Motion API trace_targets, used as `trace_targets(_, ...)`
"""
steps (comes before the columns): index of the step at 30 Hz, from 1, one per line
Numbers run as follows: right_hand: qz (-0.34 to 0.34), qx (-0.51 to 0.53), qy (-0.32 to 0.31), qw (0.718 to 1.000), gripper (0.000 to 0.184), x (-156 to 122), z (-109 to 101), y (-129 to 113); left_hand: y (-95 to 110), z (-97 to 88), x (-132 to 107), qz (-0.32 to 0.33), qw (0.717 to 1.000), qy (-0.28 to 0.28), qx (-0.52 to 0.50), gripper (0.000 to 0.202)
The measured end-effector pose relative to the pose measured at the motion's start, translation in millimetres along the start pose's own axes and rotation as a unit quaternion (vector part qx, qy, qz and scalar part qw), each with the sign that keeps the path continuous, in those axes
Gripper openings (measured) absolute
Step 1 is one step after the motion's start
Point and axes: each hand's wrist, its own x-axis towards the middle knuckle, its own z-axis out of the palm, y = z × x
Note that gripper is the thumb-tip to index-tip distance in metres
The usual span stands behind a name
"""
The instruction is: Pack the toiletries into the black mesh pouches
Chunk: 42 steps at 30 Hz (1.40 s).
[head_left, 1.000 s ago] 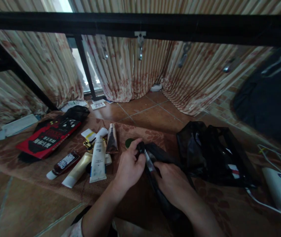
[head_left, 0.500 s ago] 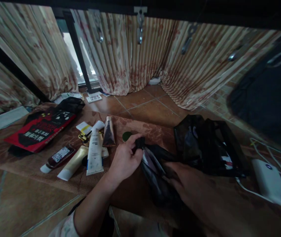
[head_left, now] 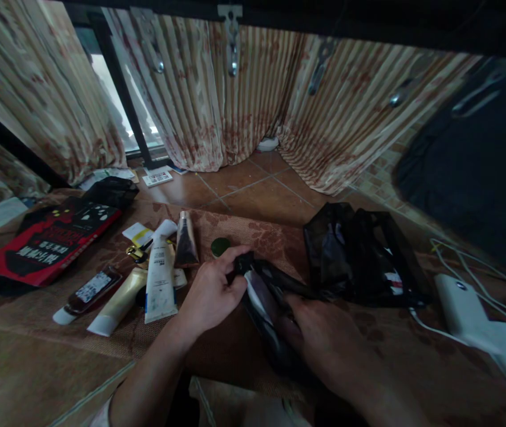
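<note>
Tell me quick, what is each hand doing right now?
Left hand: closed, pinching the top end of a small black fabric pouch.
Right hand: fingers at the pouch's opening; grip cannot be told.

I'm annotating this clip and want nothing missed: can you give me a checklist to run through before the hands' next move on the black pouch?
1. Left hand pinches the far end of the black pouch: ok.
2. Right hand has its fingers closed on the pouch: cannot tell, blurred.
3. Pouch mouth is open, with pale lining showing: ok.
4. What lies inside the pouch: cannot tell.
5. White tube lies flat on the mat, apart from the left hand: ok.
</note>
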Motion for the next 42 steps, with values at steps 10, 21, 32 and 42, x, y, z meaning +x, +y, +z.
trace_targets(10,0.011,0.106,0.115,0.988,0.034,8.1,5.0,9.6,-0.7,9.1,4.2,0.005,0.999,0.042,0.014,0.054)
trace_targets(21,0.021,-0.052,0.196,0.979,0.044,9.5,14.8,23.0,6.8,6.9,2.5,0.006,0.996,0.037,0.076,0.052)
trace_targets(32,0.072,-0.03,0.228,0.971,0.061,12.5,-0.1,29.6,15.6,3.5,-1.8,-0.025,0.992,0.037,0.122,0.058)
trace_targets(42,0.068,-0.006,0.12,0.99,0.04,31.0,12.0,64.6,35.3,16.7,-16.8,-0.045,0.98,-0.007,0.194,0.089)
